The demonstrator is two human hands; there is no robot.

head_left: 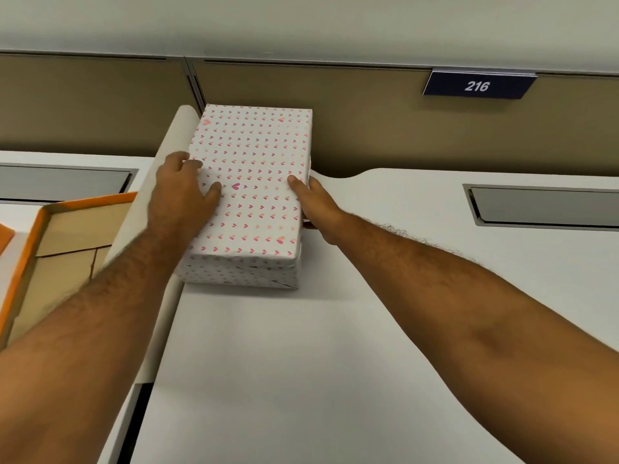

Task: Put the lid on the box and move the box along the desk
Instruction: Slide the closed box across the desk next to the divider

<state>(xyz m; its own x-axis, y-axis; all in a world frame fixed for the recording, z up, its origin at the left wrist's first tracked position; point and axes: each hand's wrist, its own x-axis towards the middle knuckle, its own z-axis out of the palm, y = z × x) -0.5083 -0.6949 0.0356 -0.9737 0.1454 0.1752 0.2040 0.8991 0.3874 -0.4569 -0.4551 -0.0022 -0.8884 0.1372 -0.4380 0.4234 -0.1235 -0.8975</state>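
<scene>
- Box [249, 195], white with small pink hearts, sits on the white counter [335, 329] with its far end close to the tan partition [368, 128] at the back.
- Lid [251, 169] is already on: its skirt edge shows as a line along the near face, and it looks level, though a small tear or gap shows at the near right corner.
- Left hand [181, 192] lies on the left edge of the lid, thumb on top and fingers curled over the side; its grip is clenched on the box.
- Right hand [315, 205] presses flat against the right side wall, thumb tip on the lid's top edge, so its grip also holds the box, squeezing it between both palms.
- Judged from this, the lidding step is done and the moving step is in hand.
- The next move calls for even pressure from both sides, so the box slides or lifts without twisting and the lid does not ride up.
- An open orange tray [67, 236] lies near on the left, and a cream panel [167, 155] runs just beside the box's left side; both limit travel that way.
- To the right the counter is free apart from a grey slot [542, 205] well apart from the box, so that way looks easier.
</scene>
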